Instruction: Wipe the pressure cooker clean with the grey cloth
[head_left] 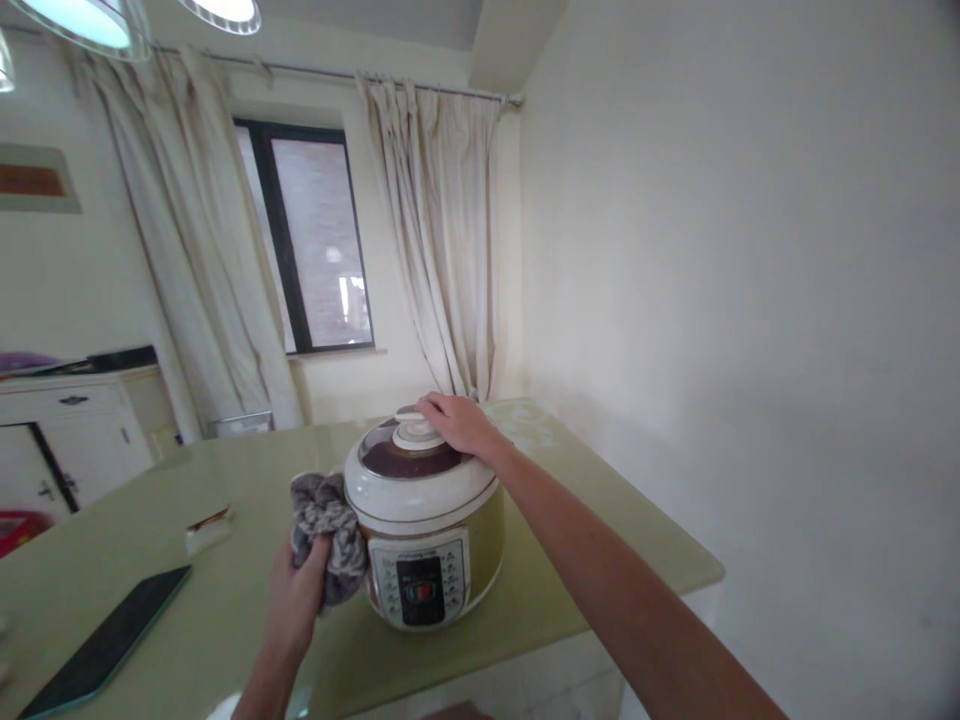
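Near the counter's (247,560) front edge, right of its middle, sits the white cooker (424,500); your right hand (457,420) rests on its lid knob, while your left hand (304,580) grips the grey cloth (328,530) against its side.

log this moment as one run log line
left hand: holds grey cloth beside cooker; right hand: on lid handle; cooker: lidded, on green table

Single view, head-worn: looks forward and slightly down over the bench (247,480). Both hands (301,590) (459,422) in frame, low centre, close in. Window (319,235) and curtains (446,220) at far side, wall (712,260) fills right. No second view, so no overlap.
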